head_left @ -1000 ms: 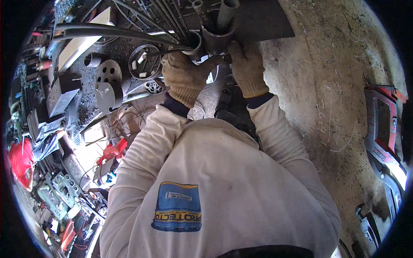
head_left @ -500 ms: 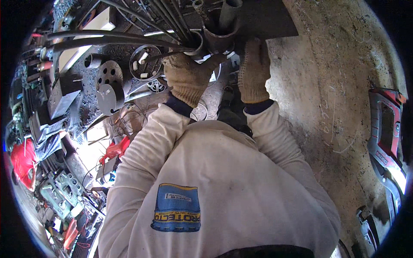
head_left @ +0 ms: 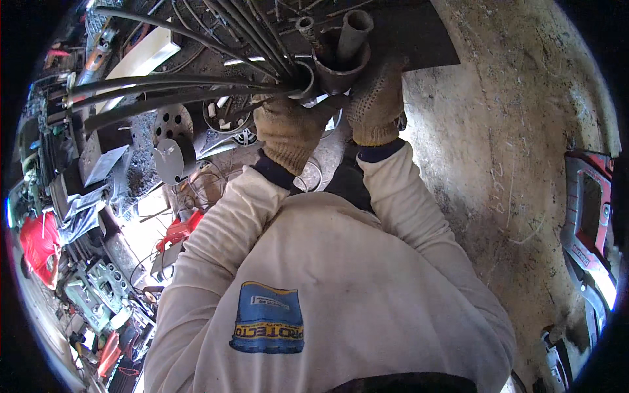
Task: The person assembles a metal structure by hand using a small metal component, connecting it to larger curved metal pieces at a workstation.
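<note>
Both my hands wear brown knitted work gloves. At the near side of a short upright metal pipe (head_left: 305, 85), my left hand (head_left: 287, 131) is closed around its lower part, thumb toward the right; its fingertips are hidden. Several long dark metal rods (head_left: 177, 84) lean out of that pipe to the left and away. Beside it stands a wider rusty pipe (head_left: 337, 78), with a narrower pipe (head_left: 354, 36) and another thin tube (head_left: 305, 26) inside. My right hand (head_left: 376, 108) curls against the wider pipe's right side, its fingers partly out of sight.
A dark metal sheet (head_left: 419, 33) lies beyond my right hand. On the left are a perforated disc (head_left: 173, 123), a light-coloured bar (head_left: 141, 62) and scattered metal parts. A red-and-grey handled tool (head_left: 590, 223) rests on the worn surface (head_left: 485, 131) at right.
My right hand has shifted left, closer against the wider pipe. The pipes, rods and surroundings appear lower in the picture. My left hand stays at the rod-filled pipe.
</note>
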`<state>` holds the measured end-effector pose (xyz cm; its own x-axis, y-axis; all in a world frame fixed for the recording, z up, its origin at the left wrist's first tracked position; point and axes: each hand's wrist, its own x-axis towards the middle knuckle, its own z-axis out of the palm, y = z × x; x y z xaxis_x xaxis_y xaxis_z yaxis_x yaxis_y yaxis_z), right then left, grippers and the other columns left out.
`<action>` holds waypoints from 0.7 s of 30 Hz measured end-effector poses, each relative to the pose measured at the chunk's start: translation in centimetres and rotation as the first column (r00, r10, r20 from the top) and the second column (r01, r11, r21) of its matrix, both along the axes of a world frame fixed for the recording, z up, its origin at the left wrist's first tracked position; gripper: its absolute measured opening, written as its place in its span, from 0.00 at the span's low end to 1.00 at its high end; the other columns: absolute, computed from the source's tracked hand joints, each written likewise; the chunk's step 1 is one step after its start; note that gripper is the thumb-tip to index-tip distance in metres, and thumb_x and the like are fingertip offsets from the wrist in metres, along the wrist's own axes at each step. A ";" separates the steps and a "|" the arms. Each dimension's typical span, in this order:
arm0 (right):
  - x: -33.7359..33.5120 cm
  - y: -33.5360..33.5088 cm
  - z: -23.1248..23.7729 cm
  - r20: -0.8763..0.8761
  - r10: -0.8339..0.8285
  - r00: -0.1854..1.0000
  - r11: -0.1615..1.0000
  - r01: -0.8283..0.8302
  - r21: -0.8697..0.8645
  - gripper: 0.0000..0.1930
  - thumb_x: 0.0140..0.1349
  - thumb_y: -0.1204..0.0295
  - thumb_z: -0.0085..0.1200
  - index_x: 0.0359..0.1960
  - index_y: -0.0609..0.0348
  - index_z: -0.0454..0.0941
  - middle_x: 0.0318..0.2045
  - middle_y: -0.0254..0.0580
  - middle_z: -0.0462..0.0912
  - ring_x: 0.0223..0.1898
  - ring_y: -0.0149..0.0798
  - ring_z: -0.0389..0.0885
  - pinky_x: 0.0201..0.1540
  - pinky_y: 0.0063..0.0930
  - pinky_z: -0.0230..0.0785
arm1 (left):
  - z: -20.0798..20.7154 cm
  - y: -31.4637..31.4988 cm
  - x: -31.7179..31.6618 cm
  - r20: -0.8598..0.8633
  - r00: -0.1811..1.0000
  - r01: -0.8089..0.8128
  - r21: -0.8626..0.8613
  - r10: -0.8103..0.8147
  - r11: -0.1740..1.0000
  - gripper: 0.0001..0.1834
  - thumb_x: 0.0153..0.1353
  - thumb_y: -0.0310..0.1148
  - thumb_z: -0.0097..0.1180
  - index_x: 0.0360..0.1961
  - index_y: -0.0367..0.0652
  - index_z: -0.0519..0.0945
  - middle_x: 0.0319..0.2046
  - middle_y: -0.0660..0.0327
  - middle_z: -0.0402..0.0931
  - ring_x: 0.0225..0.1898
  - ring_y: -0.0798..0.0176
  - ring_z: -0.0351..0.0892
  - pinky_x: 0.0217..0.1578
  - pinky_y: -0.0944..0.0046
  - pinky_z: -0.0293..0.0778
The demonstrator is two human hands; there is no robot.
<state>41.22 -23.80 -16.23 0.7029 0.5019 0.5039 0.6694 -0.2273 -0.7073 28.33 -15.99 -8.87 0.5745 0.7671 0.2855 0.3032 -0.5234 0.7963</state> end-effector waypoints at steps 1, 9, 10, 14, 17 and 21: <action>0.1 0.2 0.2 0.006 0.010 1.000 1.000 -0.010 -0.002 0.22 0.70 0.74 0.46 0.65 0.71 0.66 0.59 0.68 0.72 0.57 0.67 0.74 0.61 0.49 0.69 | -0.3 0.0 0.0 0.006 1.000 -0.010 -0.002 0.010 1.000 0.29 0.39 0.50 0.79 0.39 0.44 0.83 0.34 0.58 0.84 0.33 0.54 0.84 0.34 0.55 0.79; 0.4 0.9 5.3 -0.661 0.465 0.590 0.881 -0.230 0.415 0.26 0.74 0.53 0.42 0.61 0.61 0.67 0.55 0.48 0.77 0.55 0.45 0.78 0.61 0.37 0.70 | 0.2 -0.2 -0.1 -0.038 0.999 0.013 0.237 -0.004 0.971 0.24 0.45 0.47 0.78 0.39 0.44 0.85 0.36 0.60 0.86 0.33 0.56 0.85 0.33 0.58 0.80; 0.3 0.8 6.4 -0.631 0.467 0.619 0.884 -0.309 0.352 0.29 0.74 0.47 0.37 0.62 0.61 0.67 0.55 0.49 0.77 0.55 0.44 0.78 0.61 0.38 0.71 | -0.1 -0.1 -0.1 -0.033 0.999 0.047 0.133 -0.043 0.990 0.24 0.47 0.46 0.77 0.41 0.44 0.85 0.39 0.59 0.85 0.35 0.56 0.85 0.33 0.57 0.80; 1.2 1.1 6.9 -0.799 0.597 0.071 0.802 -0.043 0.596 0.40 0.70 0.36 0.36 0.62 0.65 0.67 0.53 0.50 0.77 0.53 0.47 0.79 0.56 0.43 0.74 | -1.0 0.1 0.4 0.020 0.992 0.125 -0.076 -0.124 0.989 0.21 0.50 0.37 0.76 0.45 0.44 0.85 0.41 0.59 0.86 0.38 0.59 0.85 0.35 0.58 0.80; 2.7 1.5 6.6 -0.779 0.626 -0.040 0.765 -0.165 0.623 0.42 0.69 0.35 0.36 0.62 0.67 0.68 0.54 0.53 0.77 0.53 0.49 0.79 0.58 0.44 0.74 | -1.3 -0.3 0.6 0.013 0.998 0.070 -0.086 -0.069 0.994 0.19 0.49 0.34 0.76 0.43 0.44 0.86 0.37 0.61 0.87 0.36 0.61 0.85 0.35 0.61 0.80; 3.5 1.7 7.3 -0.553 0.560 0.617 0.791 -0.596 0.137 0.45 0.68 0.33 0.35 0.61 0.70 0.69 0.53 0.55 0.78 0.53 0.50 0.79 0.58 0.44 0.74 | -1.9 -0.4 0.4 0.055 0.999 0.016 -0.239 -0.003 0.971 0.19 0.47 0.35 0.77 0.41 0.45 0.86 0.35 0.62 0.87 0.34 0.62 0.86 0.34 0.62 0.80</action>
<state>44.72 -22.11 -8.95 0.3939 0.9143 0.0941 0.1842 0.0218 -0.9827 28.74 -16.44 -10.73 0.5711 0.8113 0.1248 0.2526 -0.3183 0.9137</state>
